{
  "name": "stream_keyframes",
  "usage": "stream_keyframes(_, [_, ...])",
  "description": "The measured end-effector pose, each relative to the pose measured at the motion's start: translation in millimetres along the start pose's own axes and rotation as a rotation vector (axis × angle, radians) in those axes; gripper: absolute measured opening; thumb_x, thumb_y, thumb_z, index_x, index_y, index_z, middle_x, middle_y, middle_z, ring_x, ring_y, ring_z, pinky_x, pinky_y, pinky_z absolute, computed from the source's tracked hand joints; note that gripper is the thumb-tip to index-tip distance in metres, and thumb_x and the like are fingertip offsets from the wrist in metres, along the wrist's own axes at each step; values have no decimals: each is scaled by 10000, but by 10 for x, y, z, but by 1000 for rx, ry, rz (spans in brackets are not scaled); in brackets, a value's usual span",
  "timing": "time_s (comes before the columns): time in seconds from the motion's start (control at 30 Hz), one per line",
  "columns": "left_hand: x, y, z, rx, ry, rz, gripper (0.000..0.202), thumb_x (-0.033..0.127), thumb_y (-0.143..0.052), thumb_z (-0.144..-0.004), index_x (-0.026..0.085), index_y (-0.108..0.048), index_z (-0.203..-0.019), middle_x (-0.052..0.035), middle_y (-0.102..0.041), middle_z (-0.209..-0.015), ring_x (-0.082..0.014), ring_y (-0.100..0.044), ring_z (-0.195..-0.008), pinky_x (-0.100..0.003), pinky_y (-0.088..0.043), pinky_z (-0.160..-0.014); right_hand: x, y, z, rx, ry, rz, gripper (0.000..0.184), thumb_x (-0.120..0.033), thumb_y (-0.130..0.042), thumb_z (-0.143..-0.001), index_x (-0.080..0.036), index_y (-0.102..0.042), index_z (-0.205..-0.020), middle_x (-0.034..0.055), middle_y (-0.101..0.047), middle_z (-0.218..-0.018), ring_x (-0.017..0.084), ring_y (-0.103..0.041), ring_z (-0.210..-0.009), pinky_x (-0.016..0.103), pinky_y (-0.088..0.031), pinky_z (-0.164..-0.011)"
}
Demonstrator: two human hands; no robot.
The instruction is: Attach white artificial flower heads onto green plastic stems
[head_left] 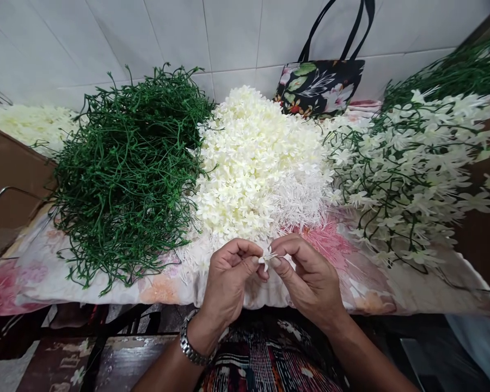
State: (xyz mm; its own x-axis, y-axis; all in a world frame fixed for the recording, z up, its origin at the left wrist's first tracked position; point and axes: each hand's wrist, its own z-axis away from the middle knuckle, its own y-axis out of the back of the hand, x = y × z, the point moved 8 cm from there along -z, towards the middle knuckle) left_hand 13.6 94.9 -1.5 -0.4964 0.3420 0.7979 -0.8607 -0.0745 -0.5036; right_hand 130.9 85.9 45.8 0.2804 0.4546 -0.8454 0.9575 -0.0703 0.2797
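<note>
A small white artificial flower (266, 258) is pinched between my two hands, just above the table's front edge. My left hand (231, 275) grips its petals between thumb and fingertips. From the other side, my right hand (308, 272) pinches the thin white stamens at its centre. Just beyond my hands rises a heap of cream-white flower heads (249, 158), with a pile of thin white stamens (300, 198) at its right side. To the left lies a big tangle of green plastic stems (130, 174). Assembled white flowers on green stems (408, 174) are heaped at the right.
A flower-printed cloth (163, 288) covers the table. A black floral bag (320, 87) stands against the tiled wall (232, 38). Brown cardboard (12, 169) borders the left side, with more pale flowers (32, 122) behind it. More green stems (465, 73) lie at the back right.
</note>
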Motion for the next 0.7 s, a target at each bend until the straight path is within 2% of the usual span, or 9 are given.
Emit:
stream_keyframes(0.17, [-65,-41,-7,-19,54,66,153,165,-759,-541,134,-616,-582,34,-573,-510,-60,-499,-407,-190,-406,-449,-29,-48,14,-24,24,-9,99,-104,-511,-834,-194,-515,-793,1,-527,-725,117,-531,-681,249,-444,-594])
stream_keyframes(0.3, [-24,-34,7,-19,-13,29,149,184,-756,-541,143,-613,-557,31,-557,-503,-63,-481,-428,-196,-392,-453,-61,-63,36,-65,68,6,105,-100,-518,-829,-201,-522,-803,5,-538,-724,124,-541,-685,251,-451,-594])
stream_keyframes(0.37, [6,-9,25,-2,-57,-2,144,196,-743,-545,156,-605,-547,33,-536,-491,-71,-466,-438,-204,-381,-450,-8,-54,66,-96,23,8,77,-144,-529,-836,-212,-537,-873,21,-562,-767,139,-563,-726,263,-474,-625])
stream_keyframes(0.43, [25,22,49,17,-96,-46,110,192,-713,-568,168,-605,-563,34,-526,-501,-77,-452,-443,-213,-369,-450,58,-38,91,-124,-33,24,213,-229,-561,-830,-220,-522,-1039,48,-590,-853,165,-588,-793,282,-498,-664])
stream_keyframes(0.5, [53,34,79,14,-160,-106,65,173,-675,-604,174,-611,-593,27,-535,-540,-82,-455,-475,-217,-366,-471,58,-48,96,-172,-23,84,307,-271,-583,-817,-227,-505,-1110,51,-610,-868,167,-604,-772,272,-505,-643])
stream_keyframes(0.6, [75,36,126,-2,-244,-188,44,176,-636,-658,176,-612,-620,12,-540,-584,-95,-466,-532,-221,-367,-500,-39,-81,71,-222,67,206,165,-213,-567,-825,-244,-562,-987,20,-628,-783,133,-603,-646,233,-490,-563])
stream_keyframes(0.7, [82,60,162,13,-275,-260,62,194,-621,-684,176,-612,-626,3,-539,-594,-105,-468,-551,-230,-370,-512,-122,-74,47,-188,114,255,96,-188,-544,-835,-249,-573,-903,7,-631,-711,133,-607,-590,232,-485,-520])
